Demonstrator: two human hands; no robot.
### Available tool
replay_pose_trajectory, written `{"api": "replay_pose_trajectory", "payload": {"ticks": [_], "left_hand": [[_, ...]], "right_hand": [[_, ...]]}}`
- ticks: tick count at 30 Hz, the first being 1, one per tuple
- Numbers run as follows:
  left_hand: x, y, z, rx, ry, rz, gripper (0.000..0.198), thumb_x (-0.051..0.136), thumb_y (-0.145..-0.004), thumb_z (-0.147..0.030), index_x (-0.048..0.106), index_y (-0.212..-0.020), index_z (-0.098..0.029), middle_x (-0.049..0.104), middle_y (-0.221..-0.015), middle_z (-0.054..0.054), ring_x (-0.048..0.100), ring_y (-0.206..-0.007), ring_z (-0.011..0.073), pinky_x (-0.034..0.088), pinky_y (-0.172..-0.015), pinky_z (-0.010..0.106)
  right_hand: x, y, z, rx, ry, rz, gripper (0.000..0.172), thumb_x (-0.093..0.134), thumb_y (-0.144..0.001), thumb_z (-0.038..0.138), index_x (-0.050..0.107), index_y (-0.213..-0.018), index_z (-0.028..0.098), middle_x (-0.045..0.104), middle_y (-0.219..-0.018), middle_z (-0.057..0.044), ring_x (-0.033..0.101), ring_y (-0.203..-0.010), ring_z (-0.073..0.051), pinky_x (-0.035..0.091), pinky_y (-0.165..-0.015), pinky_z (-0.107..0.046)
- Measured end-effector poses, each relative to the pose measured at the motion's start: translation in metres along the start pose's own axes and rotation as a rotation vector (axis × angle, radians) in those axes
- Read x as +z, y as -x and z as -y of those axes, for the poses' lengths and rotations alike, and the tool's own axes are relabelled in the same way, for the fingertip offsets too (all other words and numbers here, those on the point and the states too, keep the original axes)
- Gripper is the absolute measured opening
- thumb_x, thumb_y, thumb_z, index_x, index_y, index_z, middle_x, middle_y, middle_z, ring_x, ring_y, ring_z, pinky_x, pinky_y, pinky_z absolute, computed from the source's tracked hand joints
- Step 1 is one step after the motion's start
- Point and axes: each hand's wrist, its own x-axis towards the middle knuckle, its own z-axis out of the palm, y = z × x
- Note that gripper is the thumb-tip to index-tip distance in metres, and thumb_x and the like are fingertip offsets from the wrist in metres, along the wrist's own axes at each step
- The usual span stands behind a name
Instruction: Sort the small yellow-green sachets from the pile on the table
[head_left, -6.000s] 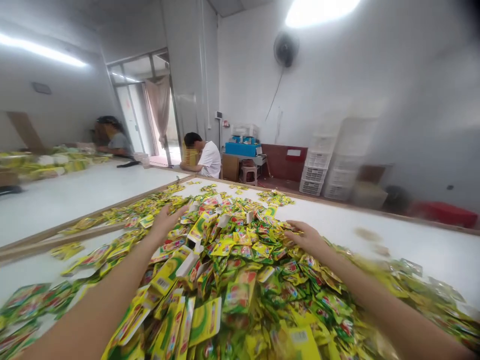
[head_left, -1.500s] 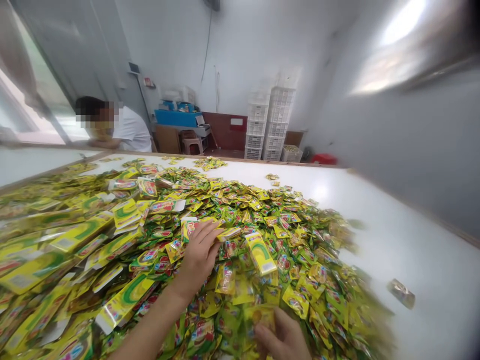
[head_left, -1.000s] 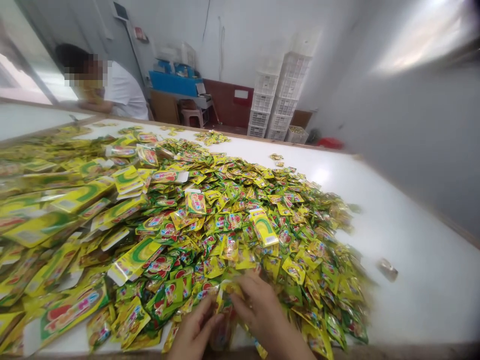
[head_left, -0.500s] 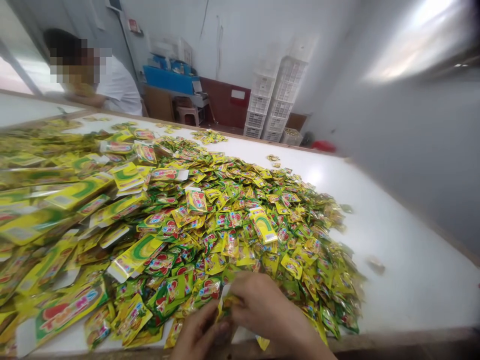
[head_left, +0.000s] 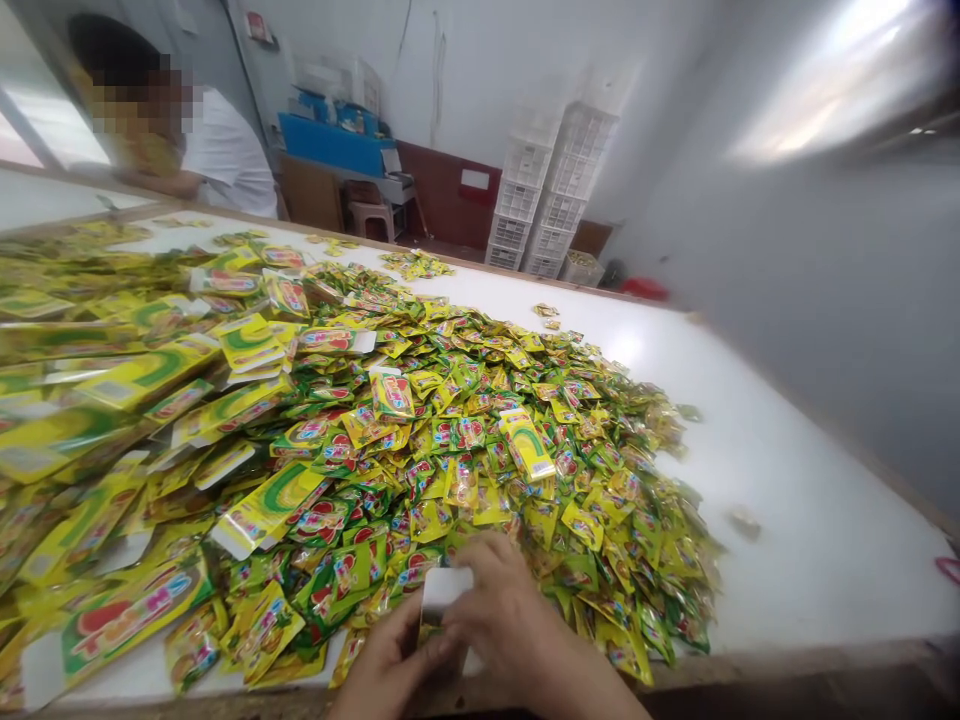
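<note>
Small carton (head_left: pixel 448 586) held low at the near edge (head_left: pixel 795 661)

The left grip (head_left: pixel 397 655) pinches it; the right grip (head_left: pixel 510 615) curls over it, its hold I cannot tell. Uneven pressure might buckle it, a slip drop it overboard. Ahead, nudged sachets (head_left: pixel 459 485) could slide. Rightward the white counter (head_left: pixel 810 570) offers room, to the far rim (head_left: pixel 525 277)

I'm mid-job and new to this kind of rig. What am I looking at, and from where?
There's no machine: you see a person's bare left hand and right hand. The camera is head-worn, looking forward and down. On the white table lies a heap of small packets, with yellow cartons mostly towards the left. Near the front edge, both hands hold what looks like another carton, its white flap showing, the rest mostly hidden. Another person is across the table.
</note>
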Motion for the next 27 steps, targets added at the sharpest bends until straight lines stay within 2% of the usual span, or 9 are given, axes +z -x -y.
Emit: {"api": "replay_pose_trajectory", "payload": {"ticks": [2,4,7,10,13,16,19,24,27], "left_hand": [[-0.004,0.002,0.003,-0.032,-0.013,0.008,0.041,0.069,-0.078,-0.045,0.071,-0.114,-0.025,0.071,-0.120,0.007,0.061,-0.114,0.0312,0.044,-0.102,0.042],[-0.006,0.004,0.002,-0.098,-0.027,-0.087,0.043,0.063,-0.081,-0.051,0.072,-0.114,-0.025,0.069,-0.124,0.007,0.056,-0.122,0.0314,0.038,-0.109,0.045],[-0.005,0.007,-0.009,-0.200,-0.010,-0.128,0.043,0.059,-0.082,-0.055,0.075,-0.108,-0.024,0.072,-0.120,0.007,0.056,-0.122,0.0314,0.033,-0.112,0.046],[0.001,0.007,-0.025,-0.227,0.071,0.000,0.039,0.069,-0.074,-0.049,0.077,-0.102,-0.022,0.077,-0.106,0.007,0.066,-0.105,0.0308,0.047,-0.099,0.042],[0.003,0.004,-0.030,-0.188,0.122,-0.072,0.044,0.076,-0.068,-0.045,0.075,-0.105,-0.022,0.077,-0.104,0.007,0.070,-0.096,0.0287,0.054,-0.088,0.037],[-0.002,0.001,-0.020,-0.116,0.031,-0.242,0.039,0.076,-0.069,-0.046,0.077,-0.101,-0.023,0.076,-0.109,0.007,0.067,-0.107,0.0302,0.051,-0.098,0.040],[-0.009,0.000,-0.006,-0.025,-0.152,-0.313,0.033,0.075,-0.071,-0.046,0.080,-0.097,-0.026,0.076,-0.110,0.007,0.066,-0.111,0.0314,0.047,-0.104,0.044],[-0.006,-0.003,-0.004,0.034,-0.220,-0.323,0.035,0.069,-0.079,-0.045,0.075,-0.109,-0.029,0.073,-0.118,0.005,0.065,-0.113,0.0283,0.050,-0.102,0.041],[-0.004,-0.005,-0.009,0.118,-0.323,-0.279,0.025,0.069,-0.080,-0.042,0.078,-0.100,-0.028,0.076,-0.109,0.006,0.069,-0.104,0.0275,0.055,-0.094,0.037]], "right_hand": [[0.002,0.008,-0.004,0.038,-0.113,-0.047,0.008,0.069,-0.085,0.032,0.076,-0.085,0.029,0.059,-0.126,-0.006,0.043,-0.123,-0.030,0.037,-0.100,-0.043],[0.006,0.017,-0.008,0.167,-0.307,-0.176,0.016,0.062,-0.091,0.037,0.075,-0.096,0.029,0.063,-0.117,-0.007,0.053,-0.113,-0.026,0.043,-0.095,-0.040],[0.024,0.028,-0.012,0.440,-0.699,-0.281,0.032,0.067,-0.083,0.050,0.069,-0.100,0.023,0.065,-0.084,-0.004,0.060,-0.067,-0.017,0.050,-0.060,-0.028],[0.043,0.031,-0.011,0.556,-0.987,-0.227,0.046,0.073,-0.071,0.059,0.065,-0.095,0.020,0.061,-0.069,0.001,0.049,-0.047,-0.011,0.041,-0.043,-0.021],[0.044,0.024,-0.006,0.480,-0.783,-0.336,0.029,0.071,-0.078,0.045,0.070,-0.093,0.020,0.063,-0.073,-0.001,0.054,-0.058,-0.013,0.046,-0.054,-0.023],[0.034,0.014,-0.003,0.318,-0.567,-0.401,0.019,0.067,-0.085,0.035,0.077,-0.098,0.026,0.068,-0.085,-0.005,0.061,-0.073,-0.018,0.049,-0.066,-0.027],[0.030,0.007,-0.006,0.264,-0.612,-0.367,0.016,0.067,-0.087,0.033,0.079,-0.097,0.029,0.072,-0.088,-0.006,0.064,-0.085,-0.021,0.050,-0.075,-0.030],[0.049,0.007,-0.018,0.443,-0.729,-0.417,0.021,0.080,-0.073,0.036,0.078,-0.089,0.023,0.066,-0.077,-0.003,0.059,-0.063,-0.016,0.047,-0.057,-0.026],[0.054,0.010,-0.019,0.461,-0.779,-0.443,0.019,0.083,-0.068,0.037,0.077,-0.076,0.020,0.062,-0.070,-0.001,0.058,-0.059,-0.015,0.046,-0.053,-0.025]]}}
